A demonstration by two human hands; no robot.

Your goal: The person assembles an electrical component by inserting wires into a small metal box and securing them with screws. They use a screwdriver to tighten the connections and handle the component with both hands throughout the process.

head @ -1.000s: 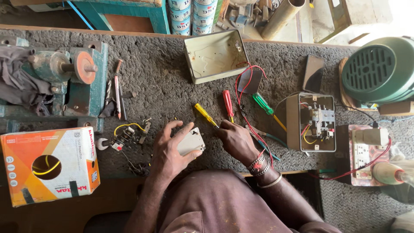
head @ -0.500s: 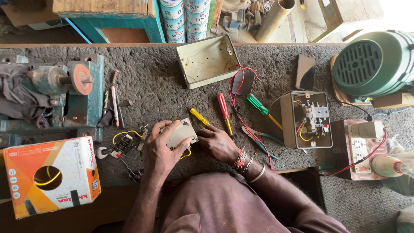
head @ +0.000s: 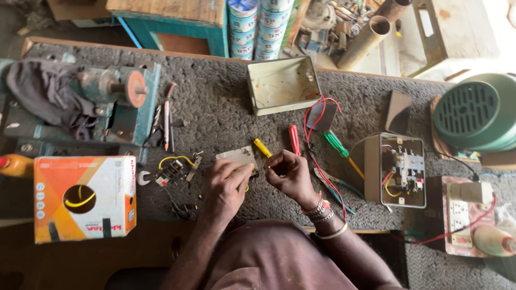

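Observation:
My left hand (head: 226, 185) grips a small pale grey switch plate (head: 237, 157), tilting it up off the rough grey bench (head: 215, 115). My right hand (head: 287, 173) is closed around the shaft of a yellow-handled screwdriver (head: 262, 147), whose handle points up and left beside the plate. Bangles sit on my right wrist. A red-handled screwdriver (head: 294, 139) and a green-handled one (head: 337, 146) lie just beyond my right hand. Red wires (head: 314, 115) loop past them.
An open cream metal box (head: 282, 85) stands behind the hands. A grey starter box with exposed wiring (head: 396, 170), a green motor (head: 475, 115) and a socket board (head: 465, 215) lie right. An orange-white wire carton (head: 83, 197), small parts (head: 174, 172) and a teal grinder (head: 115, 99) lie left.
My left hand has lifted and turned the switch plate upward and away from me. My right hand has closed on the yellow screwdriver beside it. The camera view has shifted slightly.

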